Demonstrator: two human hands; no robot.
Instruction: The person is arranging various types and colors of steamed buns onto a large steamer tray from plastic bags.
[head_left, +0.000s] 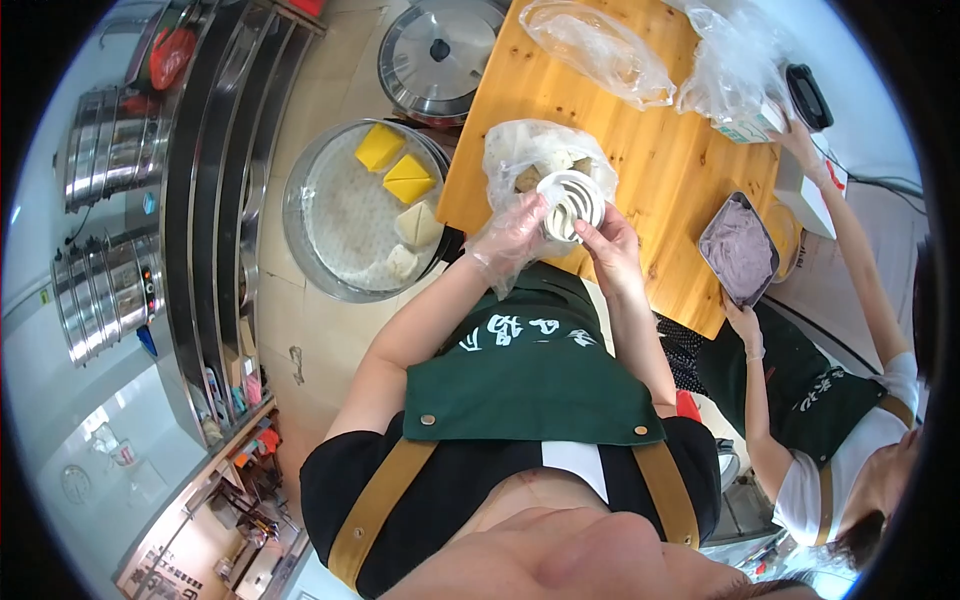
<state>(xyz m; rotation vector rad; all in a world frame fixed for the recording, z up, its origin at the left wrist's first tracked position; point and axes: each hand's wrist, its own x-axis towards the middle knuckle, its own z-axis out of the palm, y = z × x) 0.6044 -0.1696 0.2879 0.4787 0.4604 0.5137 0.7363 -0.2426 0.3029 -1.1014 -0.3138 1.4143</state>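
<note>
Between my hands, over the wooden table's near edge, is a round white item with curved dark slots (573, 206), perhaps a plastic mould or press. My left hand (517, 229), in a clear plastic glove, grips its left side. The thumb of my right hand (616, 244), which looks bare, rests on its lower right rim, with the fingers around the side. Just beyond lies an open clear plastic bag (517, 146) with pale and brownish lumps inside. To the left, a round steamer tray (330, 217) holds yellow dough pieces (409, 178) and white dough pieces (418, 225).
A lidded metal pot (442, 49) stands beyond the tray. Plastic bags (600, 52) lie on the wooden table (660, 165). At right, a co-worker's hand (742, 322) touches a container of purple paste (739, 251); the other reaches a box (750, 127). Metal shelving (217, 150) stands left.
</note>
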